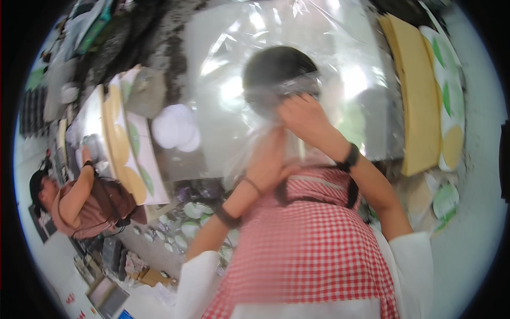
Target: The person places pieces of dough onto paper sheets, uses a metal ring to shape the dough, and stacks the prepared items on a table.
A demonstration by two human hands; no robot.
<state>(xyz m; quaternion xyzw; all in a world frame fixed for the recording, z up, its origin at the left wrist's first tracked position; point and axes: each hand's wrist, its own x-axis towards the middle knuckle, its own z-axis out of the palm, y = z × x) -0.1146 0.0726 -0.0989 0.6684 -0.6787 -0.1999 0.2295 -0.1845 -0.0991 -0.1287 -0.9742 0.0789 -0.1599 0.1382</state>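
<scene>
Pale worktable (210, 146) beneath dark round object (276, 66), clear film (260, 21) about it likely light, slippery, best held by gathered edges; right hand (305, 118) seemingly pinches film at object's near side, left hand (268, 159), nearer-left of object, too blurred to tell grip.

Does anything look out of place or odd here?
Possibly the small round green-and-white pieces scattered left of the red-checked fabric apron: they follow no row or stack. Around the left hand and right hand, blur hides any damage to the dark rounded object.
</scene>
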